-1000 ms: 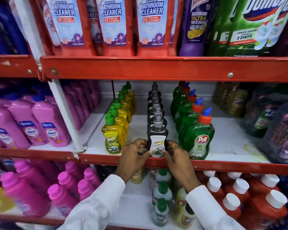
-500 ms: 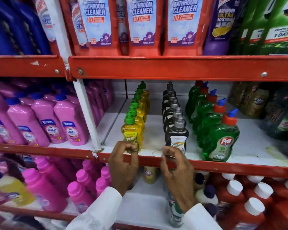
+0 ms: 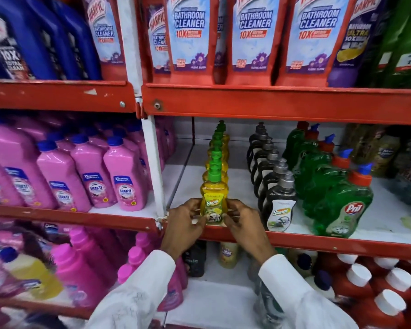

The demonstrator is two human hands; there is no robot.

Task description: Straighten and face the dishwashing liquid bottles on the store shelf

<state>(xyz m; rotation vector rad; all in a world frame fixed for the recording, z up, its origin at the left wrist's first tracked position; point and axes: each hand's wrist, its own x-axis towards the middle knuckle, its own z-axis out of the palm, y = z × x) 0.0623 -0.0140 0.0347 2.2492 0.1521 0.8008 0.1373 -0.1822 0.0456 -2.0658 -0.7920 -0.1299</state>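
At the front edge of the middle shelf (image 3: 294,241), both hands now clasp the front yellow Super dishwashing bottle (image 3: 213,205), which stands upright with its label facing out. One second ago they held the black Super bottle (image 3: 279,208); that bottle now stands free just to the right. Left hand (image 3: 184,224) grips the yellow bottle's left side, right hand (image 3: 243,225) its right side. Beside the black row stands the green Pril bottle (image 3: 342,210).

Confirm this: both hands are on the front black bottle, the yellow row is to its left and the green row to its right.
Not quite. In the head view, the left hand and right hand hold the front yellow bottle, not the black bottle. The green row placement is right.
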